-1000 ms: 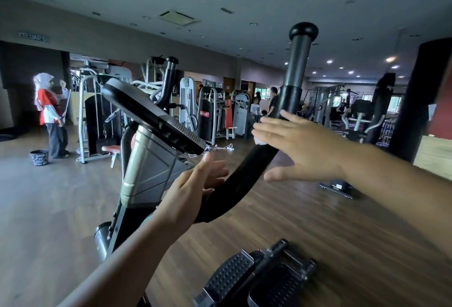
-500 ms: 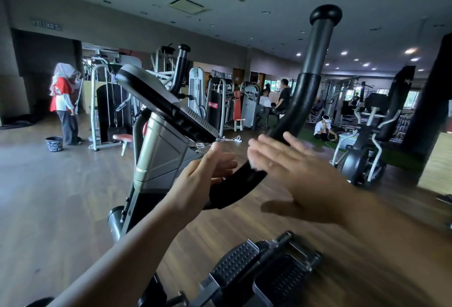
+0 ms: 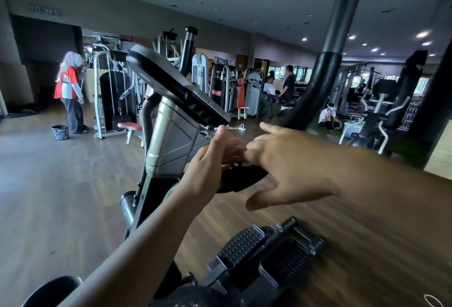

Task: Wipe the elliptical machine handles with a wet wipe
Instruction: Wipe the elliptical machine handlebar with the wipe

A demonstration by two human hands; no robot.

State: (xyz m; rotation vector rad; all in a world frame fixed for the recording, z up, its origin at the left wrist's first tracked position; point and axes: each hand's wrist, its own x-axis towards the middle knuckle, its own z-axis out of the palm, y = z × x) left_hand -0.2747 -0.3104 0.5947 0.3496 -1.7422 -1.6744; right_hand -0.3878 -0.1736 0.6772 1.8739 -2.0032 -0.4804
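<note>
A: Where's the wipe?

B: Can't make it out. Both hands meet on the low end of the near handle (image 3: 315,81), the black curved one that rises to a capped top. If there's a wet wipe, it's hidden between the hands.

A: Hand state?

B: Left hand (image 3: 215,160) is upright, thumb up, fingers (image 3: 233,146) curled toward the bar; looks like it's bracing the bar, though I can't tell if it's closed on it. Right hand (image 3: 281,167) lies flat over the bar from the other side, fingers spread and mostly straight, thumb hanging below. Can't tell if it holds anything.

A: Why that pose?

B: My read: one hand steadies the swing arm so it won't pivot while the other rubs along it.

A: Counts?

B: Two handles in view: the near one and a far handle (image 3: 188,50) behind the console (image 3: 171,86). Two foot pedals (image 3: 266,253) below. Two hands.

A: Progress?

B: Judging by position, working the lower part of the near handle. The far one looks untouched right now.
</note>
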